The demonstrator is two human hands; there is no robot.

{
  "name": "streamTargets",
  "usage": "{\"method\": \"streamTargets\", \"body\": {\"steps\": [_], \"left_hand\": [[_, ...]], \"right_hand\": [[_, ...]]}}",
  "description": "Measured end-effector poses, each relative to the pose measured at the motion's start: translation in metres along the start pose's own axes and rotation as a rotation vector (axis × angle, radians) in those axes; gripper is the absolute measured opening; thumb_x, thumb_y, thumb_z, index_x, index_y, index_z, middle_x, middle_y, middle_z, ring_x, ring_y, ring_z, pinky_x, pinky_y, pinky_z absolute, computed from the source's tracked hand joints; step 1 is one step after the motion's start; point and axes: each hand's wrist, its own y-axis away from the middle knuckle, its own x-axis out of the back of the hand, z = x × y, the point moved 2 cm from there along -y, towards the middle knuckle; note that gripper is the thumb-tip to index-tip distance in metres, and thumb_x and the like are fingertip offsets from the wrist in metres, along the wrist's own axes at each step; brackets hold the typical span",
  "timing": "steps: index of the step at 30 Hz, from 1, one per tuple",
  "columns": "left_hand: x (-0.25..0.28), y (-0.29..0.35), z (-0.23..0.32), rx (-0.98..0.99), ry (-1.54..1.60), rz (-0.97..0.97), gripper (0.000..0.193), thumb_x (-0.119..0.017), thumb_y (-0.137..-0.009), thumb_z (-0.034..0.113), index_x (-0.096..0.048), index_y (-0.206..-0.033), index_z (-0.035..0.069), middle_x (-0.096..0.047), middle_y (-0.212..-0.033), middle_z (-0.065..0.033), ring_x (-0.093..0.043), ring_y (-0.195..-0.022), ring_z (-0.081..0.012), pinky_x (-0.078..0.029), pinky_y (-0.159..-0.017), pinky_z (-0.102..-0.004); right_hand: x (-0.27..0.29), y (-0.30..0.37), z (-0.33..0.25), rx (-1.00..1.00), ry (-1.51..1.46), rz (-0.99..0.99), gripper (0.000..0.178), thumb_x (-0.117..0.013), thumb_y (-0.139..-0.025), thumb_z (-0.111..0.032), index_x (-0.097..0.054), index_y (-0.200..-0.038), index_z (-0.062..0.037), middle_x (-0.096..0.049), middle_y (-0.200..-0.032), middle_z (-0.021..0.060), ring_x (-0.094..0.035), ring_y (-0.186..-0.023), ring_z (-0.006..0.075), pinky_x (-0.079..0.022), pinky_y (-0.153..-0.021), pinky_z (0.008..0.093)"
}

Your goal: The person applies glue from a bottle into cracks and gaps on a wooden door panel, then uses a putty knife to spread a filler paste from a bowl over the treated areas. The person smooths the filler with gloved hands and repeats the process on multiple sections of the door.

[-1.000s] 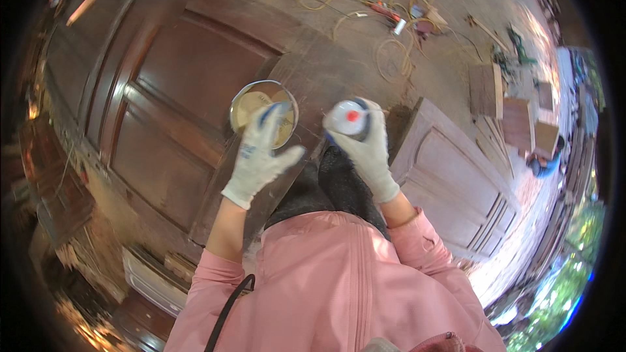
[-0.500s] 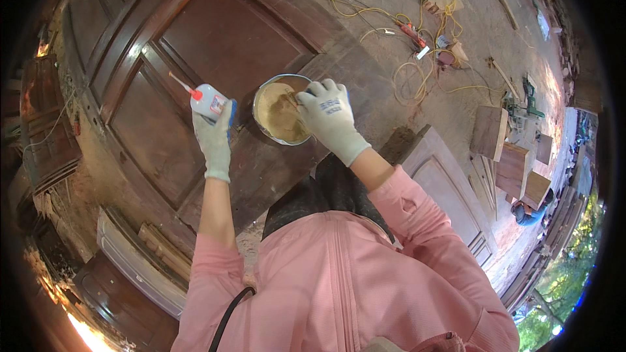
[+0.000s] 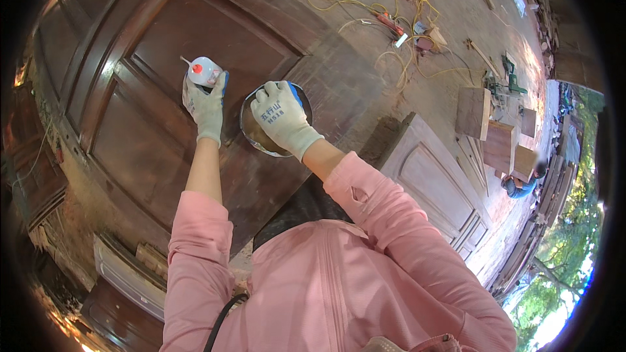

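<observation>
My left hand (image 3: 205,112), in a pale work glove with a blue palm, is closed round a small white bottle (image 3: 207,70) with a red cap and a thin nozzle. The bottle is held above a dark brown panelled wooden door (image 3: 195,32) lying flat. On the door stands a round tin (image 3: 253,142) with a shiny rim, holding tan powder that looks like sawdust (image 3: 251,122). My right hand (image 3: 282,116), in a matching glove, covers much of the tin. Its fingers are curled down into the tin, and whatever they pinch is hidden.
A lighter panelled door (image 3: 433,176) leans to the right of my legs. Yellow cords (image 3: 417,58) and a red power tool (image 3: 389,24) lie on the floor. Wooden blocks (image 3: 499,143) stand at the right, near a crouching person in blue (image 3: 520,186).
My right hand has moved left and further over the tin, with its fingers curled down. The left hand has turned the bottle so its cap faces me more. The whole view has shifted.
</observation>
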Motion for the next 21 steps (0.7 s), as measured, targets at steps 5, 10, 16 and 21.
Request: {"method": "streamTargets", "body": {"steps": [5,10,16,21], "left_hand": [[-0.001,0.013,-0.001,-0.039,-0.187,0.020,0.087,-0.085,-0.086,0.041,-0.048,-0.152,-0.001,-0.046,-0.160,-0.0217,-0.035,-0.152,-0.0369,-0.026,-0.126,-0.0492],[0.015,0.055,-0.004,-0.064,-0.103,0.130,0.069,-0.076,-0.093,0.023,-0.048,-0.151,-0.002,-0.051,-0.154,-0.0196,-0.040,-0.146,-0.0352,-0.030,-0.123,-0.0497],[0.009,0.078,0.001,-0.306,-0.255,0.011,0.036,-0.070,-0.098,0.019,-0.066,-0.132,0.006,-0.065,-0.135,-0.0102,-0.051,-0.133,-0.0316,-0.038,-0.112,-0.0494],[-0.003,0.075,0.001,-0.333,-0.440,0.009,0.032,-0.068,-0.099,0.025,-0.069,-0.127,0.010,-0.065,-0.135,-0.0100,-0.053,-0.131,-0.0318,-0.039,-0.111,-0.0493]], "right_hand": [[0.008,0.024,0.011,-0.096,-0.190,0.186,0.011,-0.069,-0.088,-0.022,-0.074,-0.097,-0.0163,-0.071,-0.107,0.0023,-0.063,-0.108,0.0256,-0.048,-0.091,0.0421],[0.011,0.065,0.058,-0.422,-0.474,0.437,0.015,-0.074,-0.088,-0.018,-0.073,-0.102,-0.0131,-0.070,-0.101,0.0062,-0.061,-0.100,0.0322,-0.047,-0.089,0.0462],[-0.041,0.081,0.131,-0.611,-0.382,0.511,0.019,-0.077,-0.088,-0.017,-0.074,-0.106,-0.0120,-0.070,-0.104,0.0082,-0.059,-0.103,0.0340,-0.046,-0.093,0.0478],[-0.063,0.064,0.144,-0.571,-0.305,0.577,0.029,-0.075,-0.088,-0.017,-0.074,-0.117,-0.0142,-0.065,-0.130,0.0082,-0.056,-0.126,0.0362,-0.043,-0.106,0.0512]]}}
